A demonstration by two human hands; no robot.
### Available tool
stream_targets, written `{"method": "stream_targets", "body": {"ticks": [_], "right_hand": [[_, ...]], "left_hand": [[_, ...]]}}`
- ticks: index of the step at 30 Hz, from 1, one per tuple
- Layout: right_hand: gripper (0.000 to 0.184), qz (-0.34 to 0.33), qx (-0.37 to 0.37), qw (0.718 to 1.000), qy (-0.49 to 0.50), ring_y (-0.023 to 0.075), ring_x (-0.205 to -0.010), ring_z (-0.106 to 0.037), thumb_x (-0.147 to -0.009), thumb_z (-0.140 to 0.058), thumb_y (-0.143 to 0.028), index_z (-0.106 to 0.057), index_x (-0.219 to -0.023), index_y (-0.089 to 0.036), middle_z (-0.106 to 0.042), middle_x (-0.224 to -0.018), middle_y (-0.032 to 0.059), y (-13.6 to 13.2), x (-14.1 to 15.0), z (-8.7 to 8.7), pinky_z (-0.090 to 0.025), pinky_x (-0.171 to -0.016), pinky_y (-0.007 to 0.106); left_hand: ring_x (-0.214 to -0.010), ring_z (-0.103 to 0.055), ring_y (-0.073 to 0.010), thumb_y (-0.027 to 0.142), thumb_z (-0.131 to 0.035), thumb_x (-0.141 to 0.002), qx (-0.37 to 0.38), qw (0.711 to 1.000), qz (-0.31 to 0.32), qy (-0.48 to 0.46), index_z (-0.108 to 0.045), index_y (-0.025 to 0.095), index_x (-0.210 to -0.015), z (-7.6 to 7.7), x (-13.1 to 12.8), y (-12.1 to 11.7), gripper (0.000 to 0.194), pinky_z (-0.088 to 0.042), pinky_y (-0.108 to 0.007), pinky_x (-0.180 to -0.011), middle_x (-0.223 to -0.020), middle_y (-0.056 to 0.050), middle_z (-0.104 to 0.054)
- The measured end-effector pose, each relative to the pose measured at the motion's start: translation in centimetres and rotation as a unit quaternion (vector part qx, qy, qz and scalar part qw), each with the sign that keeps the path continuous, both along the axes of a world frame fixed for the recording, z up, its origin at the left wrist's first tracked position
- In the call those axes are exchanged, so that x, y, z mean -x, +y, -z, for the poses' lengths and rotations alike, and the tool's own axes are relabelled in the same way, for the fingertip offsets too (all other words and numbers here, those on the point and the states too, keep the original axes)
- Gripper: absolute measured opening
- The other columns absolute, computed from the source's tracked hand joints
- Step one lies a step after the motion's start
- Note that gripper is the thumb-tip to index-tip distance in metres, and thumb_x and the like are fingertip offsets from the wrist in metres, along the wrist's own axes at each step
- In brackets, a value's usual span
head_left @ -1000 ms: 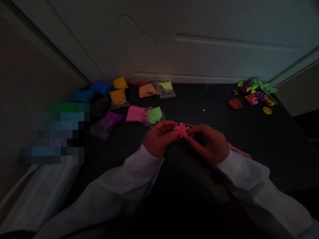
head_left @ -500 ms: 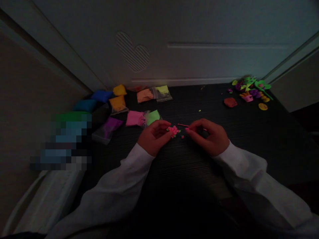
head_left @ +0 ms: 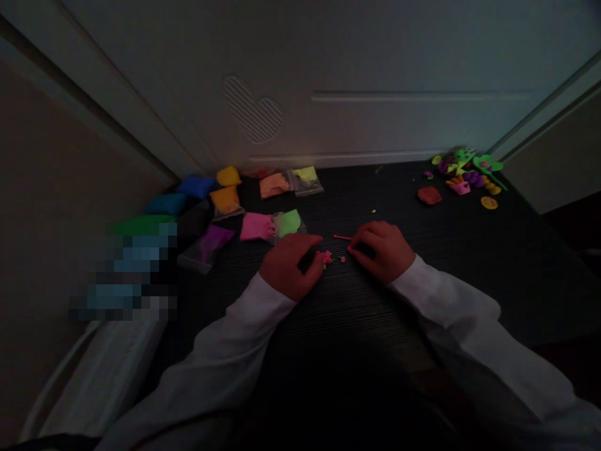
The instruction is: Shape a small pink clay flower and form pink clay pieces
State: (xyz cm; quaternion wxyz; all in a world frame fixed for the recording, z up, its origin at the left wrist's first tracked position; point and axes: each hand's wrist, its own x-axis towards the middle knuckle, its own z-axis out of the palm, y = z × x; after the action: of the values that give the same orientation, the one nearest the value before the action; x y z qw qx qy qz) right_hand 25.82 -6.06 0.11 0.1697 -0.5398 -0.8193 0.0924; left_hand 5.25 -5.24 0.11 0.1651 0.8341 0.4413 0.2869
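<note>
My left hand [head_left: 288,266] rests low on the dark ribbed surface [head_left: 469,263] with its fingers curled round a small pink clay flower [head_left: 325,256]. My right hand [head_left: 381,249] lies just to the right, fingers pinched together at a thin pink stick [head_left: 342,237] that pokes out to the left. A tiny pink clay bit [head_left: 342,259] lies between the two hands. Both arms wear white sleeves. The scene is very dim.
Several small bags of coloured clay lie at the back left, among them pink [head_left: 256,226], light green [head_left: 290,222], purple [head_left: 211,240], orange [head_left: 224,199] and blue [head_left: 196,186]. Finished clay figures [head_left: 464,172] and a red lump [head_left: 429,195] sit at the back right. A white panelled door [head_left: 328,75] stands behind.
Both hands have dropped from above the surface down onto it. The hands parted, the flower staying with the left hand. The view tilted slightly.
</note>
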Motion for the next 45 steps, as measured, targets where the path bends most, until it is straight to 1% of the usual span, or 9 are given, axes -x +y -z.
{"method": "stream_targets", "body": {"ticks": [3,6,10,23,29,33,35,38,45], "right_hand": [[0.014,-0.003,-0.006,1.0,-0.011,0.0194,-0.084,-0.045,-0.071,-0.05,-0.028,-0.057,-0.081,-0.022,-0.054,-0.089,0.0046,-0.1,0.0,0.0,-0.03,-0.07,0.033],[0.014,-0.009,-0.007,1.0,-0.008,0.0194,-0.084,-0.045,-0.07,-0.051,-0.028,-0.057,-0.081,-0.022,-0.053,-0.089,0.0044,-0.1,0.0,0.0,-0.03,-0.069,0.033],[0.015,-0.01,-0.005,1.0,0.004,0.0198,-0.085,-0.045,-0.069,-0.052,-0.029,-0.057,-0.081,-0.022,-0.053,-0.089,0.0048,-0.3,0.1,-0.2,-0.03,-0.07,0.033],[0.019,0.0,-0.038,0.998,0.042,0.02,-0.086,-0.047,-0.071,-0.049,-0.031,-0.056,-0.085,-0.02,-0.054,-0.091,0.0065,-0.4,0.2,-0.5,-0.034,-0.072,0.036],[0.02,0.011,-0.099,0.99,0.098,0.0202,-0.088,-0.047,-0.072,-0.049,-0.025,-0.055,-0.09,-0.017,-0.052,-0.092,0.0087,-0.3,0.1,-0.7,-0.037,-0.076,0.038],[0.027,0.019,-0.136,0.973,0.187,0.0189,-0.093,-0.046,-0.072,-0.048,-0.024,-0.05,-0.098,-0.015,-0.05,-0.096,0.0098,-0.3,2.5,-1.6,-0.038,-0.08,0.035],[0.027,-0.012,-0.101,0.965,0.242,0.0163,-0.089,-0.048,-0.074,-0.047,-0.024,-0.048,-0.1,-0.016,-0.052,-0.095,0.0078,-0.5,4.5,-2.1,-0.04,-0.076,0.031],[0.025,-0.046,-0.032,0.953,0.298,0.0136,-0.08,-0.051,-0.073,-0.048,-0.025,-0.049,-0.097,-0.017,-0.054,-0.09,0.0052,-0.8,7.1,-2.4,-0.042,-0.07,0.027],[0.017,0.038,-0.004,0.92,0.389,0.0124,-0.07,-0.054,-0.072,-0.05,-0.026,-0.053,-0.086,-0.017,-0.057,-0.079,0.0032,-0.4,7.4,-1.6,-0.044,-0.066,0.026]], "left_hand": [[-0.086,-0.049,-0.0211,0.027,-0.045,-0.07,-0.083,0.989,-0.105,0.07,-0.057,0.014,-0.089,-0.5,1.1,1.1,0.025,-0.035,-0.034,-0.08,-0.087,-0.01,-0.058],[-0.084,-0.049,-0.024,0.034,-0.046,-0.069,-0.064,0.963,-0.204,0.165,-0.057,0.015,-0.079,-0.7,2.0,2.3,0.024,-0.034,-0.038,-0.077,-0.083,-0.01,-0.057],[-0.077,-0.05,-0.0218,0.037,-0.045,-0.069,-0.036,0.955,-0.213,0.203,-0.055,0.016,-0.076,-0.5,2.4,2.9,0.024,-0.035,-0.033,-0.071,-0.076,-0.008,-0.058],[-0.066,-0.053,-0.0191,0.032,-0.041,-0.071,0.033,0.951,-0.25,0.177,-0.061,0.018,-0.072,-0.5,3.2,3.4,0.024,-0.033,-0.027,-0.055,-0.071,-0.006,-0.062],[-0.063,-0.053,-0.016,0.03,-0.039,-0.075,-0.089,0.938,-0.314,0.118,-0.06,0.016,-0.074,-0.4,3.2,3.0,0.025,-0.032,-0.025,-0.054,-0.07,-0.007,-0.061],[-0.057,-0.052,-0.0121,0.025,-0.043,-0.074,-0.241,0.933,-0.255,0.075,-0.058,0.015,-0.075,-0.3,3.1,2.2,0.019,-0.034,-0.022,-0.053,-0.065,-0.004,-0.06],[-0.055,-0.052,-0.0102,0.022,-0.046,-0.073,-0.283,0.935,-0.205,0.056,-0.057,0.015,-0.075,-0.2,2.6,1.7,0.014,-0.036,-0.02,-0.052,-0.063,-0.003,-0.059],[-0.059,-0.054,-0.0096,0.019,-0.047,-0.073,-0.283,0.949,-0.137,0.035,-0.055,0.013,-0.08,-0.1,1.4,0.7,0.012,-0.039,-0.019,-0.055,-0.067,-0.003,-0.061],[-0.069,-0.057,-0.0125,0.016,-0.047,-0.073,-0.267,0.962,-0.054,0.018,-0.053,0.012,-0.088,0.3,0.4,-0.3,0.016,-0.042,-0.021,-0.063,-0.077,-0.006,-0.062]]}}
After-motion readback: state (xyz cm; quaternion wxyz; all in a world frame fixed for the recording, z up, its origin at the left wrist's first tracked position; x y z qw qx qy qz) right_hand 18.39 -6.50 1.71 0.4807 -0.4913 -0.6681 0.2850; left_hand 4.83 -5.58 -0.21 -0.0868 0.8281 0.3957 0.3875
